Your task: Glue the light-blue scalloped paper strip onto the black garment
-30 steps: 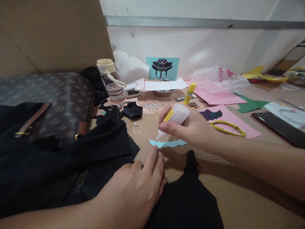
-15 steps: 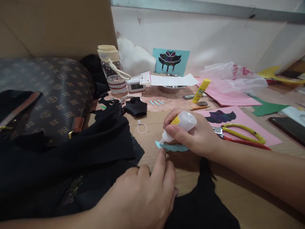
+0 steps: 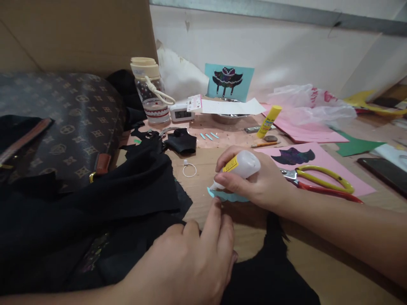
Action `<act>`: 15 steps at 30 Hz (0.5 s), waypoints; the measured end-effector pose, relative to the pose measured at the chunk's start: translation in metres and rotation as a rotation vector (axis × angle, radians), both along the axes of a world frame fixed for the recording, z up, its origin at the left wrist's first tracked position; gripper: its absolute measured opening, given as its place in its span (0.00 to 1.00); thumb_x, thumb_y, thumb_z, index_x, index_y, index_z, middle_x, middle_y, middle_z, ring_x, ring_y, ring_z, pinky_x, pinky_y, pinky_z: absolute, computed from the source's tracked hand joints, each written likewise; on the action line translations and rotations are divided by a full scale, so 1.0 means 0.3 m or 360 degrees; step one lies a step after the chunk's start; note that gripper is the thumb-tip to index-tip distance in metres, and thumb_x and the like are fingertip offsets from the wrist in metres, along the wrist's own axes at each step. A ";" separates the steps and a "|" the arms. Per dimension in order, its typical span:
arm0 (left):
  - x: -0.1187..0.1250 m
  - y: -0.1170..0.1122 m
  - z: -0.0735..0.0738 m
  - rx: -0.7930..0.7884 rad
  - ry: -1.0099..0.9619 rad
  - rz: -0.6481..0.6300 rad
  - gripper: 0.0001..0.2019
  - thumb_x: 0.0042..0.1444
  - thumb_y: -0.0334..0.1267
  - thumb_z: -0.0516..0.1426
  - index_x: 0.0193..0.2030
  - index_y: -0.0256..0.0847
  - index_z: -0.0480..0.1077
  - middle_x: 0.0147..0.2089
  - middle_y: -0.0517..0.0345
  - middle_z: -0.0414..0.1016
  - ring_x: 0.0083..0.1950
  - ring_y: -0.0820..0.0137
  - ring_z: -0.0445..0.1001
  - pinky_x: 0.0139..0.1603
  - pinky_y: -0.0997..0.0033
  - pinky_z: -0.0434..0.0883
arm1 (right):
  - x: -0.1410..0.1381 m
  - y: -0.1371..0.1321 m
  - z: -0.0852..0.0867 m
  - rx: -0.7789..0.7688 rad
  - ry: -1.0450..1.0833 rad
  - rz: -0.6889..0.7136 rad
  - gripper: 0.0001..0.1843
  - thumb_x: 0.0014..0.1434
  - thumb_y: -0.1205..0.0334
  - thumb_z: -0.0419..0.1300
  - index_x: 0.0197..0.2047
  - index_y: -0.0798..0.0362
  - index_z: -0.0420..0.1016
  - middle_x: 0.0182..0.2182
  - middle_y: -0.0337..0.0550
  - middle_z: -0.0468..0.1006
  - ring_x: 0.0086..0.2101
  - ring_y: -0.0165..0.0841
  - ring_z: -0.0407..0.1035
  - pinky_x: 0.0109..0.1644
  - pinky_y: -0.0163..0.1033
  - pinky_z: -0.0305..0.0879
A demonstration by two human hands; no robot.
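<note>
My right hand (image 3: 254, 180) is wrapped around a white glue bottle (image 3: 246, 164) with a yellow label. The bottle is tipped, its nozzle pointing down and left at a light blue paper cutout (image 3: 230, 196). Whether the nozzle touches the paper is hard to tell. With nothing in its grasp, my left hand (image 3: 193, 254) rests its stretched index fingertip on the cutout's near edge. Part of the cutout is hidden under my right hand. Black fabric (image 3: 143, 190) lies to the left, and another black fabric piece (image 3: 270, 271) is beside my left hand.
Yellow-and-red-handled scissors (image 3: 321, 180) and a dark bat-like cutout (image 3: 294, 156) lie on pink paper at right. Behind are a glue stick (image 3: 269, 121), a pencil (image 3: 265, 144), blue strips (image 3: 209, 136), a bottle (image 3: 151, 95) and a clock (image 3: 182, 113). A patterned bag (image 3: 66, 127) stands left.
The glue bottle and my right hand have shifted slightly left along the blue cutout, the nozzle nearer its left end. My left hand stays in place.
</note>
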State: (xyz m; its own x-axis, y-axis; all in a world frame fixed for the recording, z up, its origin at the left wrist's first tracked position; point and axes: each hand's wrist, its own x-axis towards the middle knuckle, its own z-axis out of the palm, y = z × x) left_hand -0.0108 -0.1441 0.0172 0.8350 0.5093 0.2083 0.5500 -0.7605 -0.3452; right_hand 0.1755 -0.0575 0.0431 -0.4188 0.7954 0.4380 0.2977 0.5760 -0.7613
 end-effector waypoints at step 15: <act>0.005 0.006 -0.012 -0.0013 -0.0019 -0.0009 0.24 0.73 0.38 0.40 0.63 0.30 0.71 0.57 0.37 0.79 0.27 0.67 0.79 0.17 0.69 0.68 | -0.007 0.000 0.004 -0.0012 -0.0118 0.0020 0.14 0.61 0.55 0.65 0.29 0.54 0.73 0.22 0.36 0.74 0.22 0.25 0.66 0.26 0.30 0.62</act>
State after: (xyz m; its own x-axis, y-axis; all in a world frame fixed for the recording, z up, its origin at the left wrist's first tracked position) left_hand -0.0094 -0.1421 0.0137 0.8353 0.5065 0.2139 0.5498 -0.7664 -0.3322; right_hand 0.1733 -0.0574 0.0444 -0.4596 0.7931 0.3998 0.3462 0.5745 -0.7417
